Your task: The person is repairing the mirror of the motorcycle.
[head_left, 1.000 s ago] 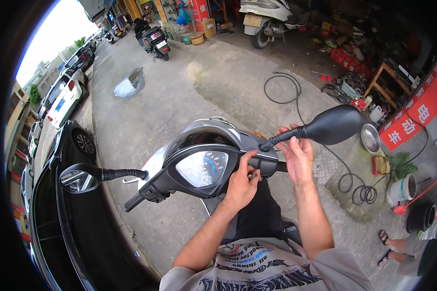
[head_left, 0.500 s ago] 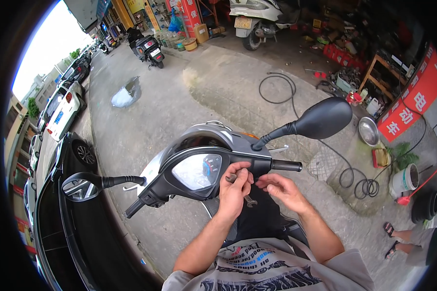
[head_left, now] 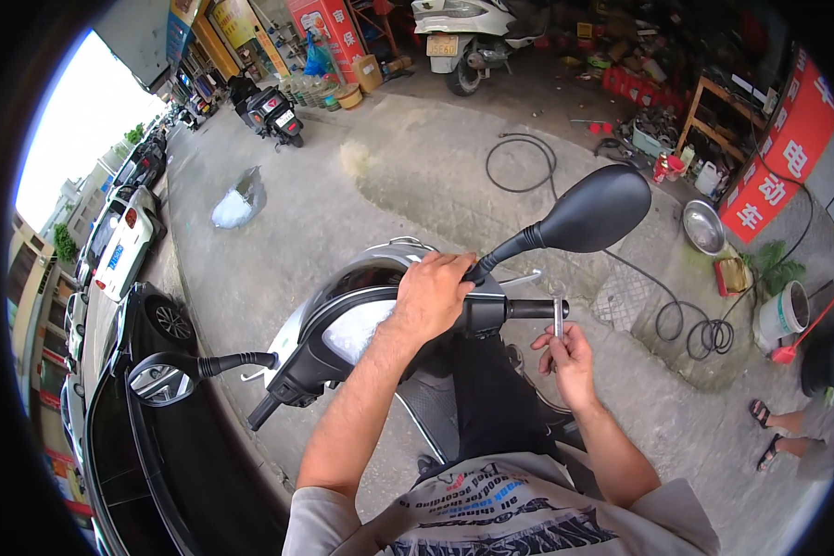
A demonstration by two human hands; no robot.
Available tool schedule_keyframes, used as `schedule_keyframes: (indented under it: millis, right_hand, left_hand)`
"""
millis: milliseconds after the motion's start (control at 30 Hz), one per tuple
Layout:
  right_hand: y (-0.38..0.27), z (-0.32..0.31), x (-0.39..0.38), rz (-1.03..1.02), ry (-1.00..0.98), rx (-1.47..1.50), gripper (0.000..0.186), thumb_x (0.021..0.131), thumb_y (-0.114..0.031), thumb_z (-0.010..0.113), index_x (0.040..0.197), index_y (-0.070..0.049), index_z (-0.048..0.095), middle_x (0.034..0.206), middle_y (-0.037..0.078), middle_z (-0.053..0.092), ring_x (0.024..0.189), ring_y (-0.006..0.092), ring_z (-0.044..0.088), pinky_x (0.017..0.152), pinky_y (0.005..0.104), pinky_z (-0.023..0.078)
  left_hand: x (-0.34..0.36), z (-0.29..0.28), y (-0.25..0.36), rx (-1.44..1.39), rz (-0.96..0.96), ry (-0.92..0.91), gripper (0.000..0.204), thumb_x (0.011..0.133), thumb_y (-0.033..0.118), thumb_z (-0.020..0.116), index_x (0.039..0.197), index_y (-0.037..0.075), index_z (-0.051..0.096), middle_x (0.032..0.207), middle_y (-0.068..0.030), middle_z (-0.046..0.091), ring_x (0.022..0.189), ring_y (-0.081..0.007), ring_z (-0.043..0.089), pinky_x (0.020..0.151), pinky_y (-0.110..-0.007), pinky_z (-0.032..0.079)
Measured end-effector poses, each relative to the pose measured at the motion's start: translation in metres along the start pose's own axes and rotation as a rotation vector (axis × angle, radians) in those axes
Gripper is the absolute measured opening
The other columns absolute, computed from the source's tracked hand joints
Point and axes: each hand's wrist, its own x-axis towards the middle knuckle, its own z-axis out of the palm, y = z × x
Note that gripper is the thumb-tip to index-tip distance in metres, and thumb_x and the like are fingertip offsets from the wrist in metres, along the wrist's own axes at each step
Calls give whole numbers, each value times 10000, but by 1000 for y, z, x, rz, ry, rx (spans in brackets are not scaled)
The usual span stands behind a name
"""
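Note:
A scooter's handlebar and dashboard (head_left: 347, 329) are right in front of me. My left hand (head_left: 434, 295) reaches over the dash, its curled fingers at the foot of the right mirror's stem (head_left: 505, 255); the fingertips are partly hidden. That black mirror (head_left: 598, 211) points up and to the right. Beside the right handgrip (head_left: 533, 309), my right hand (head_left: 567, 361) pinches a silver wrench (head_left: 558, 320) upright, its upper end overlapping the grip in view. Whether wrench and grip touch, I cannot tell. The left mirror (head_left: 165, 378) stands out on the far side of the bar.
A black car (head_left: 171, 435) is parked close on my left. Rightward on the concrete lie a coiled black hose (head_left: 704, 341), a metal basin (head_left: 704, 227) and a white bucket (head_left: 783, 315). A person's sandalled feet (head_left: 771, 435) show at lower right. A white scooter (head_left: 459, 42) stands ahead.
My hands, close together below the dash before, have moved apart. The left has gone up to the mirror's stem; the right has shifted rightward and now holds the wrench upright.

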Motion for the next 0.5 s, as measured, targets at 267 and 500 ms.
schedule_keyframes:
  millis: [267,500]
  right_hand:
    - [-7,-37,106,-377,362,-714,114,945,-121,516,958,-23,573,789,102,679,743,259,663,697,395,495]
    - [-2,-15,113,-95,88,-772,141,947,-149,519,965,-30,592,725,108,683,762,273,682,704,398,504]
  left_hand:
    - [28,8,0,-109,-134,-177,260,761,79,746,988,-8,652,930,-174,688,879,-314,680,774,-394,531]
    - [23,44,11,194,-105,162,226,763,225,704,800,34,589,819,-142,639,814,-354,640,721,-458,513]
